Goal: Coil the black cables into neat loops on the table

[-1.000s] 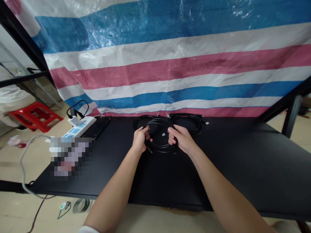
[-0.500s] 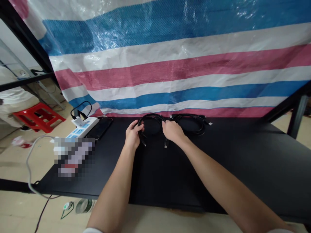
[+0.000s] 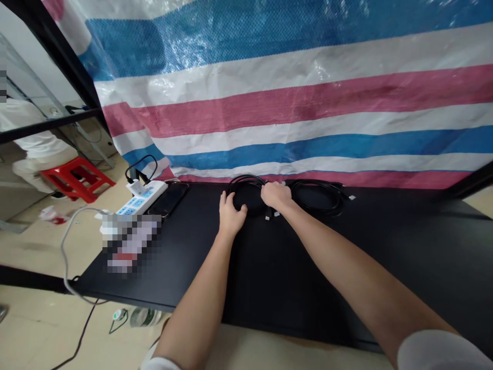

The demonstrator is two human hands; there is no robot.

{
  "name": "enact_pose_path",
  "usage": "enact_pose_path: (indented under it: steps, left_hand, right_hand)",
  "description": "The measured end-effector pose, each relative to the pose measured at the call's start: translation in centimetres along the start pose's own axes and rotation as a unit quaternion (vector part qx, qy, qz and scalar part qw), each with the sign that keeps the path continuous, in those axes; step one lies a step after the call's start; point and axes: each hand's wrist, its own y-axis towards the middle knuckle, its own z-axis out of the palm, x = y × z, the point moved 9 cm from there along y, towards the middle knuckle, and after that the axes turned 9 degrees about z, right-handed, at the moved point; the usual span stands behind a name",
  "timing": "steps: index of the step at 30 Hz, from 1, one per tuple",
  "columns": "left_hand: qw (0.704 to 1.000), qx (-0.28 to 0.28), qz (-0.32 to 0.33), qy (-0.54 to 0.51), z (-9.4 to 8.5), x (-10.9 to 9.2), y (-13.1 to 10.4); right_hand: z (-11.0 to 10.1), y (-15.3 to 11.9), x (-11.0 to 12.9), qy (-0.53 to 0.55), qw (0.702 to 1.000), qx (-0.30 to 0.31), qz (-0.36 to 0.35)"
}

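Note:
A coil of black cable [image 3: 246, 178] lies near the back of the black tabletop, with a metal-ended USB plug [image 3: 267, 217] at its lower right. My right hand [image 3: 276, 195] is closed around the right side of this coil. At the coil's lower left, my left hand [image 3: 232, 216] has its thumb and fingers spread, the fingertips against or just beside the cable. To the right of my right hand rests a second coil of black cable [image 3: 318, 211], one silvery plug [image 3: 352, 197] sticking out from it.
On the table's left are a white power strip [image 3: 134, 201] with plugs in it, a dark phone [image 3: 169, 199] and a blurred-out item. A striped tarp [image 3: 269, 113] hangs behind the table [image 3: 185, 257]. Beyond its left end, a person sits on a red stool [image 3: 80, 177].
The cable coil has gone from being held in both hands to lying on the table. My left hand's fingers have spread off it, while my right hand still grips its side. The view has shifted slightly.

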Motion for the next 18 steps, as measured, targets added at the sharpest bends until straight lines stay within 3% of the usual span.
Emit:
enact_pose_path:
  steps: [5, 8, 11, 14, 18]
  left_hand:
    - [0.989, 0.085, 0.046, 0.116, 1.5, -1.5, -0.9]
    - [0.981, 0.112, 0.074, 0.142, 2.0, -1.9, -1.2]
    - [0.98, 0.107, 0.101, 0.131, 2.0, -2.1, -1.1]
    - [0.977, 0.121, 0.146, 0.093, 2.4, -2.6, -1.0]
    - [0.96, 0.181, 0.211, 0.044, 3.6, -3.7, -1.6]
  right_hand:
    - [0.2, 0.1, 0.3, -0.049, 0.999, -0.022, -0.004]
    - [-0.4, -0.4, 0.7, -0.063, 0.994, -0.078, -0.035]
    - [-0.9, -1.1, 1.5, -0.051, 0.985, -0.124, -0.113]
    - [-0.5, -1.1, 1.8, -0.007, 0.978, -0.112, -0.176]
    - [0.1, -0.4, 1.0, 0.039, 0.977, -0.109, -0.177]
